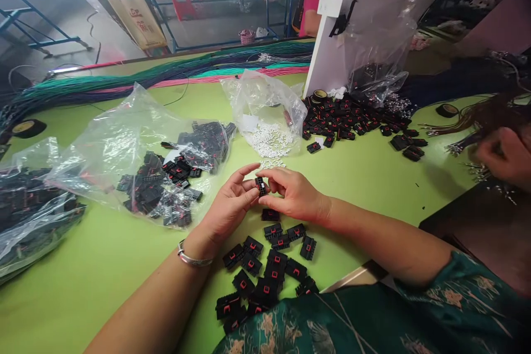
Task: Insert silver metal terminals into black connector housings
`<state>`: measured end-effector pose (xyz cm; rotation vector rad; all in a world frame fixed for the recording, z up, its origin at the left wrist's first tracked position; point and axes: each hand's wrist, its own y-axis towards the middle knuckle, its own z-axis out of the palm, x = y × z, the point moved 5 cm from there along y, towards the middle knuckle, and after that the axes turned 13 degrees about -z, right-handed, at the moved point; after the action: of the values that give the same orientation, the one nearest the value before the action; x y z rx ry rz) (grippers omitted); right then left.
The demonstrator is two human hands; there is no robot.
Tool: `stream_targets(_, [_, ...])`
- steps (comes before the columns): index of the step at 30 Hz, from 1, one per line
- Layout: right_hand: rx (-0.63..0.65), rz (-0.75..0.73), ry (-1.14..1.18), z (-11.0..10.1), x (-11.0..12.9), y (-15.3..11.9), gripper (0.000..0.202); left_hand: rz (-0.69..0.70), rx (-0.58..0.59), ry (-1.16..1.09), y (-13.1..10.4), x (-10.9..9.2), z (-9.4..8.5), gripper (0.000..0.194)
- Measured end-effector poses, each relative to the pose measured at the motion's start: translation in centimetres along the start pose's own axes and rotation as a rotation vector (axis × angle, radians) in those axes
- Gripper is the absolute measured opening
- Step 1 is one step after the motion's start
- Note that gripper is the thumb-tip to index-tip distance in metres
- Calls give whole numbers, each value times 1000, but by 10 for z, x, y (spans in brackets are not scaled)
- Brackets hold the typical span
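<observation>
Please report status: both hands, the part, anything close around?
Left hand and right hand together on small black connector. White pieces in open bag just beyond. Loose black connectors nearer the body.

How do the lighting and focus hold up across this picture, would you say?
In the head view, pale haze veils the top edge, the far-left bag shows glare, the co-worker's hand looks blurred, and the held connector is fairly clear.
</observation>
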<state>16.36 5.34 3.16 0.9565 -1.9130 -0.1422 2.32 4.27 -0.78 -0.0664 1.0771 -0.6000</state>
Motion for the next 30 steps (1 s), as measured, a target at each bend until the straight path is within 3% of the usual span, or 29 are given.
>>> stream_targets(6, [10, 23, 72, -1, -1, 1, 35, 46, -2, 96, 2, 2, -2, 57])
stream_targets(13, [-49, 458, 504, 6, -15, -6, 21, 63, 12, 150, 2, 3, -3, 53])
stream_targets(30, [-42, 426, 497, 13, -18, -9, 26, 83, -48, 243, 0, 2, 1, 48])
